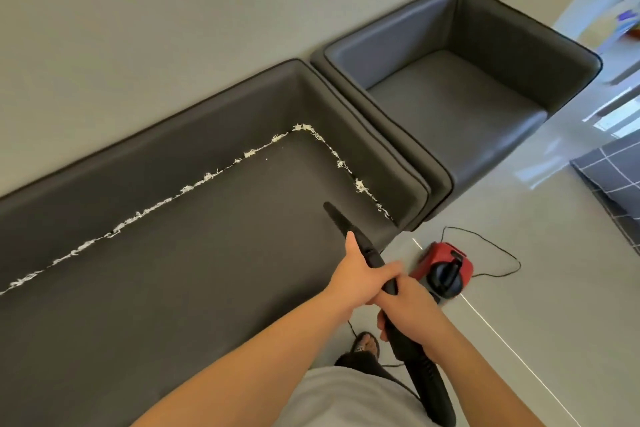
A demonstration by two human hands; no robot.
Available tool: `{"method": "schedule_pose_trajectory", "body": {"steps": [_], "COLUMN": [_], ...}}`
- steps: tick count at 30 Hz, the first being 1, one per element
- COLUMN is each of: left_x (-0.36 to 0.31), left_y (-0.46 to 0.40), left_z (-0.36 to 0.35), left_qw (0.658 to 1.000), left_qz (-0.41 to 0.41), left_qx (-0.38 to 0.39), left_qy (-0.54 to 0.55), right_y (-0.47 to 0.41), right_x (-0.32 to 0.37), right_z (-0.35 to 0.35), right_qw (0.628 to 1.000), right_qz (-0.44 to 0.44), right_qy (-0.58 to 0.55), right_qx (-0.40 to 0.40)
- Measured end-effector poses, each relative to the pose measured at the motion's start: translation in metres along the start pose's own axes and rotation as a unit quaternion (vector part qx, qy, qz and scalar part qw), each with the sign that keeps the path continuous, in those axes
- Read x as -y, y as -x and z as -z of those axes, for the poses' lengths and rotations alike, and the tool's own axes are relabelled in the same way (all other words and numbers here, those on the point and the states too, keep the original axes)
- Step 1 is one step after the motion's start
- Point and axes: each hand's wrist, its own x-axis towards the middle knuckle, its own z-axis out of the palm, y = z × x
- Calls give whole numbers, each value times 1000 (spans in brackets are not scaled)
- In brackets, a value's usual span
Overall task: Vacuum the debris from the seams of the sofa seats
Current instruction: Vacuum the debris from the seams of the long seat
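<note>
Floor: red vacuum, armchair.

White shredded debris lines the back and right-side seams of a dark grey sofa seat; a black vacuum nozzle angles above the seat's front right corner.

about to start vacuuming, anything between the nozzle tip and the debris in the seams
Nothing visible. Bare seat cushion lies between the nozzle and the white debris along the right seam.

light: bright, from right | glare: streaks on floor | edges: wide-angle bending | focus: slightly soft
</note>
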Motion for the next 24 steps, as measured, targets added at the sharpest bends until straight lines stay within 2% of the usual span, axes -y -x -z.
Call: {"method": "schedule_pose_trajectory", "body": {"steps": [9, 15, 19, 24], "left_x": [-16, -22, -25, -23], "left_y": [-8, -21, -26, -37], "left_z": [-70, -107, -120, -121], "left_qw": [999, 999, 997, 996], "left_qz": [8, 17, 35, 59], "left_qx": [1, -33, -47, -64], "left_qy": [-37, 14, 48, 34], "right_y": [3, -12, -24, -34], "right_x": [-41, -56, -56, -58], "right_z": [58, 80, 90, 89], "right_qw": [987, 956, 942, 933], "right_qz": [-4, 2, 18, 34], "right_qy": [156, 284, 329, 351], "right_qx": [-35, -69, -68, -69]}}
